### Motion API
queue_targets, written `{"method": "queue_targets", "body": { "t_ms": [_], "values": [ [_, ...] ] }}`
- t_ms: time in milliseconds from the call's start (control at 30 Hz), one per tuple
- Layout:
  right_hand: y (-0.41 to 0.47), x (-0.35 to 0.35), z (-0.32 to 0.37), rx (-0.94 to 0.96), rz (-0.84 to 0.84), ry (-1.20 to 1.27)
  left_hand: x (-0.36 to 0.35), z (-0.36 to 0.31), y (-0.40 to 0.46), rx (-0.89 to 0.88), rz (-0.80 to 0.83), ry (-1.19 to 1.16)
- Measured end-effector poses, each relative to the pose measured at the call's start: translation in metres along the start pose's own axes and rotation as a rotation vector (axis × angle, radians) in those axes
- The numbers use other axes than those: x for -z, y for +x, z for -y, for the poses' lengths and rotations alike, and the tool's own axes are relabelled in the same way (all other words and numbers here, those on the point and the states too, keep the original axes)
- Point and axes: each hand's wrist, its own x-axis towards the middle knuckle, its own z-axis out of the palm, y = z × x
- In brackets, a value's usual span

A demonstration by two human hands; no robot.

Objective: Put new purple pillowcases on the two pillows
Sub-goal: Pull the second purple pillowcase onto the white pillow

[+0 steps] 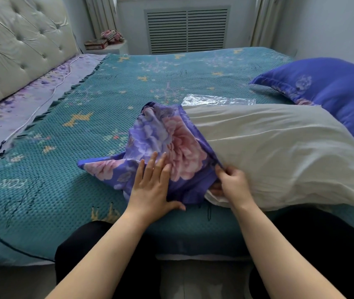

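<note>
Pillow point(279, 152) lies on the bed point(42, 190), its near end inside the pillowcase point(167, 143). Your left hand point(152, 186) presses flat, fingers straight, on the case; your right hand point(232, 182) pinches, it seems, its edge.

A teal knitted bedspread point(68, 173) covers the bed in front of me, dotted with yellow stars. At upper left stands a pale tufted headboard point(14, 50), a lilac floral sheet point(27, 104) below it. A slatted vent point(186, 29) fills the top centre wall, and a clear plastic bag point(217, 100) lies right of centre.
</note>
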Motion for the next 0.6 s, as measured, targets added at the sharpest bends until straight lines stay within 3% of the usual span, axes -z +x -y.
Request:
{"method": "queue_targets", "body": {
  "t_ms": [67, 167, 234, 267, 334, 400, 500, 601],
  "values": [
    [-0.008, 0.005, 0.002, -0.063, 0.061, -0.259, -0.008, -0.004, -0.005, -0.017, -0.001, 0.101],
    [-0.023, 0.018, 0.002, -0.394, 0.331, -0.62, -0.011, 0.002, -0.001, 0.012, -0.149, 0.123],
    [-0.031, 0.023, -0.011, -0.492, 0.389, -0.493, -0.006, 0.013, 0.01, 0.017, -0.208, 0.042],
    [-0.031, 0.026, -0.018, -0.47, 0.335, -0.293, -0.003, 0.016, 0.015, 0.009, -0.249, 0.0],
    [-0.023, 0.028, -0.024, -0.364, 0.194, 0.234, 0.006, 0.016, 0.026, -0.001, -0.341, -0.065],
    [-0.013, 0.022, -0.011, -0.277, 0.142, 0.532, 0.017, 0.008, 0.035, 0.02, -0.413, -0.13],
    [0.0, 0.007, 0.025, -0.018, -0.061, 0.572, 0.036, -0.006, 0.046, 0.106, -0.434, -0.188],
    [0.003, 0.001, 0.074, 0.412, -0.233, 0.374, 0.059, -0.011, 0.058, 0.242, -0.421, -0.403]
  ]
}}
